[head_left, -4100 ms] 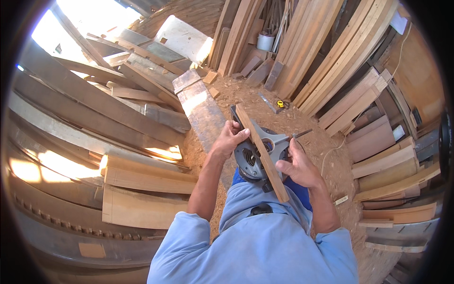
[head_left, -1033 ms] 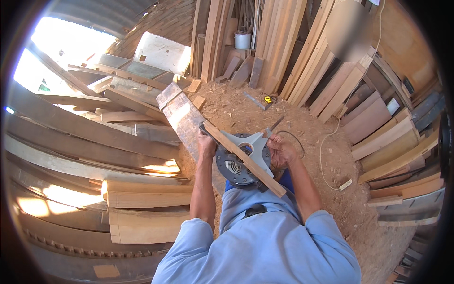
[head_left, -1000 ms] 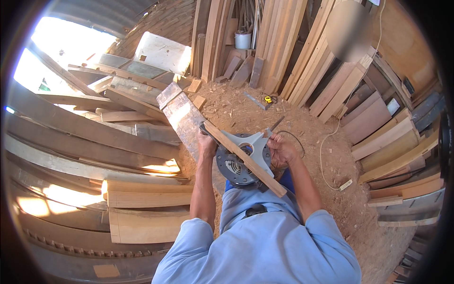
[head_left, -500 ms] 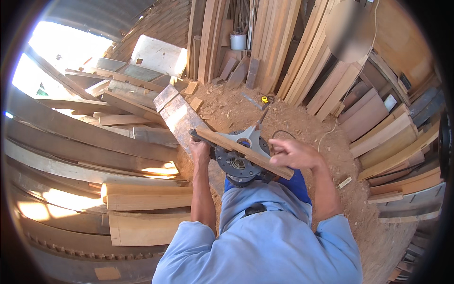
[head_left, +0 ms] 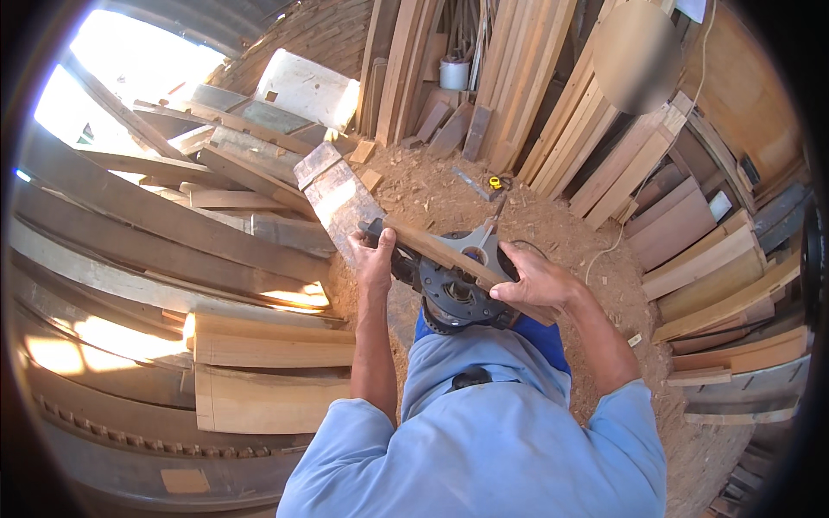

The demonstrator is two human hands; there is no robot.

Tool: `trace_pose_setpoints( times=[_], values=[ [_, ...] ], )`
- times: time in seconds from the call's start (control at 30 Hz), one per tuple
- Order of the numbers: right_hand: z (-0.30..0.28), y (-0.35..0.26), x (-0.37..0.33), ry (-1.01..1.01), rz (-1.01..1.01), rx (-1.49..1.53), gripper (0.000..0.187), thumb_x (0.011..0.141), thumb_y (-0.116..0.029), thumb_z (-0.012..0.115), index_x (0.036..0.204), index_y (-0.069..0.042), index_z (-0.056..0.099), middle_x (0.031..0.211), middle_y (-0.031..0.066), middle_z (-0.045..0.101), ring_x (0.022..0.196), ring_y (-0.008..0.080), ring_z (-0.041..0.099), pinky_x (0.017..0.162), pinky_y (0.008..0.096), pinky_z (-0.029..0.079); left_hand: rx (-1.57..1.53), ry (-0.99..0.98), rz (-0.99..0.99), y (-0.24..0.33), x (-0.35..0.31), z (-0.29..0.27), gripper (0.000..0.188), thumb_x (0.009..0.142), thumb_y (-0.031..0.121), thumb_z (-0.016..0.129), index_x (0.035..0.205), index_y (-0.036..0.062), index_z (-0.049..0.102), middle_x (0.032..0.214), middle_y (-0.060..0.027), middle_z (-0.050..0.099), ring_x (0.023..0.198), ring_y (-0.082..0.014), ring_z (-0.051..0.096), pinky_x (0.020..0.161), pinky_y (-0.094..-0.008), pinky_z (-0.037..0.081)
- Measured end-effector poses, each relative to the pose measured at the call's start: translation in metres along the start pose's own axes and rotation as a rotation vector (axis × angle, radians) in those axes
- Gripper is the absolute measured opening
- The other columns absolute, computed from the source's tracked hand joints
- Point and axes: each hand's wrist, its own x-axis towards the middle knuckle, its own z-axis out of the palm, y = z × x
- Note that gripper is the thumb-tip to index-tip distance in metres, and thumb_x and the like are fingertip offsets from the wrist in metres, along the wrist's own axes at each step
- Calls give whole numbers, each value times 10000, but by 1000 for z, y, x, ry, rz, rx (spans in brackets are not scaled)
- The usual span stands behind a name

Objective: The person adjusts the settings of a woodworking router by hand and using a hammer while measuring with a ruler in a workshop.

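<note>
A dark, round-bodied power tool (head_left: 449, 298), which looks like a router, is held in front of my lap. A grey bracket (head_left: 473, 245) rises from its far side. Across it, slanting from upper left to lower right, lies a narrow wooden strip (head_left: 439, 250). My left hand (head_left: 376, 262) is closed round the black handle at the tool's left end, thumb by the strip's end. On the other side my right hand (head_left: 537, 281) is closed over the strip and the tool's right side, its thumb on the near edge. The fingers beneath are hidden.
A worn board (head_left: 335, 194) lies on the sawdust-covered ground just beyond my left hand. Stacked planks (head_left: 268, 401) fill the left, and more timber (head_left: 691, 233) leans along the right. A yellow tape measure (head_left: 495, 183) and a metal ruler (head_left: 471, 183) lie ahead near a cord (head_left: 604, 250).
My right hand, which hovered above the right part of the strip with a finger extended, has come down and closed on it. The left thumb has moved up by the strip's end.
</note>
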Motion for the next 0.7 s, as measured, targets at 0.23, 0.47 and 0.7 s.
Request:
trace_pose_setpoints(
  times=[0.23,0.47,0.7],
  values=[
    [-5,23,9,10,72,-34,1071,787,-428,773,1496,191,262,1532,373,364,1471,407,357,1227,394,268,96,137,219,19,-17,37,759,860,395,833,1380,65,389,1077,-105,615,974,-178,582,854,-326,499],
    [-3,33,15,20,65,-92,1071,809,-419,765,1529,160,225,1520,379,381,1456,404,390,1213,388,293,96,-155,73,23,3,8,522,856,421,834,1186,88,604,891,14,591,799,-98,544,693,-271,474],
    [-5,35,13,-4,83,-14,1066,799,-378,790,1519,175,232,1575,357,303,1503,400,296,1242,406,245,59,-174,52,30,-3,9,505,835,407,857,1126,85,600,854,32,575,747,-77,525,646,-247,443]
  ],
)
